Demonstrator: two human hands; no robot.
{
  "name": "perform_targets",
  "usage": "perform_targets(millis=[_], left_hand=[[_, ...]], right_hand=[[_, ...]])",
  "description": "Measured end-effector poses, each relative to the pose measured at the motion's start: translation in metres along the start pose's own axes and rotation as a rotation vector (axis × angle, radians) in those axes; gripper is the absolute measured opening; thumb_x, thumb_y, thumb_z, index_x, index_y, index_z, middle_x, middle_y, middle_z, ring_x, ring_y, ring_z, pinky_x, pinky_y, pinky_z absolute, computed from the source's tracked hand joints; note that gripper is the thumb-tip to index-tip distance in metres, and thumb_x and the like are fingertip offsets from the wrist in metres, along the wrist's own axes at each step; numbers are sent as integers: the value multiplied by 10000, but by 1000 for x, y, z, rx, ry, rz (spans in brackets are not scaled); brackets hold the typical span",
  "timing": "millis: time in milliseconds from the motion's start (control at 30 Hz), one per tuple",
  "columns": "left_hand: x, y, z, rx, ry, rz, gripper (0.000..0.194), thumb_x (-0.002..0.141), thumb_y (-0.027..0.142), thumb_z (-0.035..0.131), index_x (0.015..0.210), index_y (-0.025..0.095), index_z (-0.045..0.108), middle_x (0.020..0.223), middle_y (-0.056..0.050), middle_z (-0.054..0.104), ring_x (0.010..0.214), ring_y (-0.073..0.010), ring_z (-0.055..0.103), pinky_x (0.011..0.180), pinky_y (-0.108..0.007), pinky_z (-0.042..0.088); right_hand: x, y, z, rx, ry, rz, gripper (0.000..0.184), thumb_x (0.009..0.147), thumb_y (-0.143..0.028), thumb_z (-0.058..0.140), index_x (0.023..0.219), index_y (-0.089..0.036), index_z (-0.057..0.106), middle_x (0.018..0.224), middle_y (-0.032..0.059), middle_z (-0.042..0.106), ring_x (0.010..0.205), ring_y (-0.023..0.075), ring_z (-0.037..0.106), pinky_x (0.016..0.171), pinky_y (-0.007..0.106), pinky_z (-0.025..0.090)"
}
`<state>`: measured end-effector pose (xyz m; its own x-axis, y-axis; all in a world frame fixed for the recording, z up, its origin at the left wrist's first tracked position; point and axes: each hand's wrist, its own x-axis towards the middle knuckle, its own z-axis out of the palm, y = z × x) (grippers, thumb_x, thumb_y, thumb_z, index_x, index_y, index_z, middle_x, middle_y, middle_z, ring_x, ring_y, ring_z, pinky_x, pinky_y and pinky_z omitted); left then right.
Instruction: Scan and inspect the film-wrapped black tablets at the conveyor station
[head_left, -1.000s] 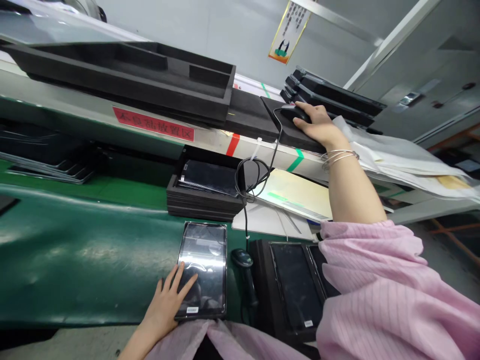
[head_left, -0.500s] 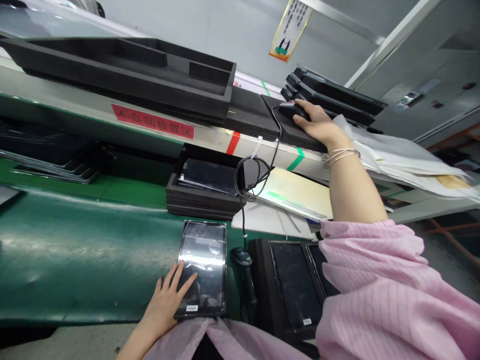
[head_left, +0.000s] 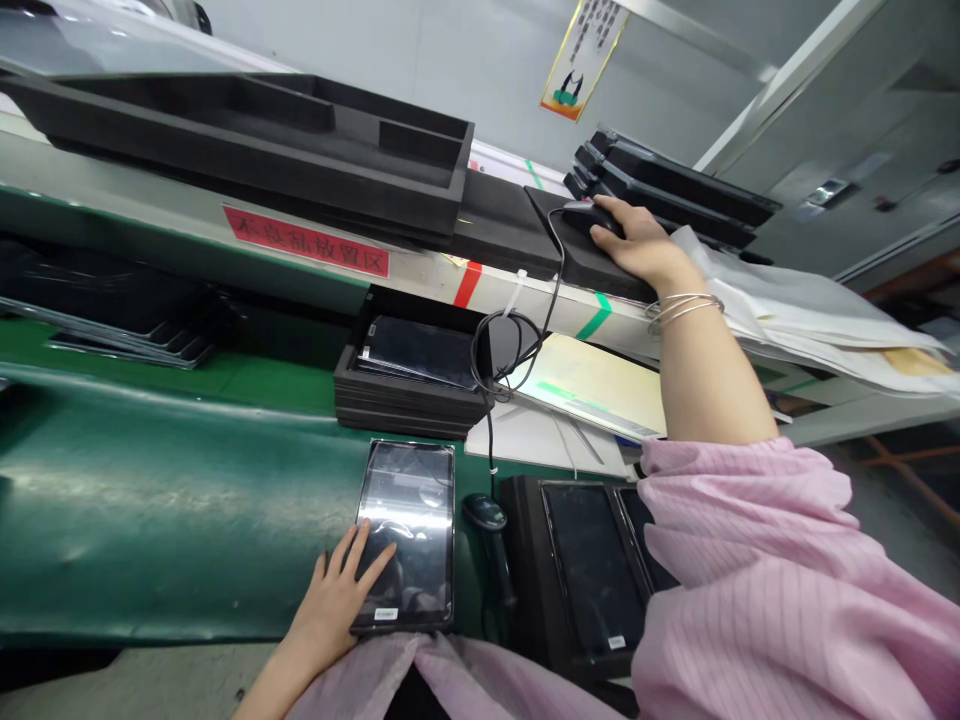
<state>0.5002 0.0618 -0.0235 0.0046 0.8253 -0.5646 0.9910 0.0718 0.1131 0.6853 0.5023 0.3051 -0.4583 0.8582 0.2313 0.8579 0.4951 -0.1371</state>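
Note:
My left hand (head_left: 339, 590) rests with spread fingers on the left edge and screen of a black tablet (head_left: 420, 540). The tablet lies flat on the green mat at the front edge, a small white label near its bottom. Up on the shelf, my right hand (head_left: 637, 240) is wrapped over a dark computer mouse (head_left: 596, 215), which sits on black foam; its cable drops over the shelf edge in a coil. A black barcode scanner (head_left: 491, 545) lies just right of the tablet. Beyond it, a black foam tray (head_left: 529, 600) holds tablets (head_left: 592, 570).
A long black foam tray (head_left: 300, 170) stands on the shelf (head_left: 420, 275). Beneath are a foam box (head_left: 409, 405) with tablets and, at left, stacked tablets (head_left: 112, 300). Papers (head_left: 592, 385) lie under the shelf; white sheets (head_left: 810, 300) hang over its right end.
The view has shifted very slightly. Both hands stay in place, the left on the tablet and the right on the mouse.

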Motion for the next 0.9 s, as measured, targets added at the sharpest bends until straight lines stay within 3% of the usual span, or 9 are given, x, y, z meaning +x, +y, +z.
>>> perform_targets(millis=[300,567,900], left_hand=[[2,-1,5,11,20,2,1039,601,48,622,1424,377,79,1536,-126,-40,1407,-339,-23,1096,-544,248],[3,-2,4,-1,19,5,1082,565,61,668,1425,378,93,1538,-127,-45,1409,-338,-23,1092,-545,253],[3,-3,6,-16,8,4,1084,568,45,657,1424,381,83,1539,-120,-53,1411,-331,-34,1096,-544,246]], right_hand=[[0,0,1,-1,22,24,532,939,-362,485,1437,-257,331,1365,129,397,1254,246,402,1062,374,288],[0,-1,1,-14,27,2,565,947,-367,461,1444,-143,311,1357,172,398,1235,220,399,1039,367,276],[1,1,0,3,15,15,578,938,-385,464,1440,-140,316,1380,167,382,1263,221,373,1049,353,265]])
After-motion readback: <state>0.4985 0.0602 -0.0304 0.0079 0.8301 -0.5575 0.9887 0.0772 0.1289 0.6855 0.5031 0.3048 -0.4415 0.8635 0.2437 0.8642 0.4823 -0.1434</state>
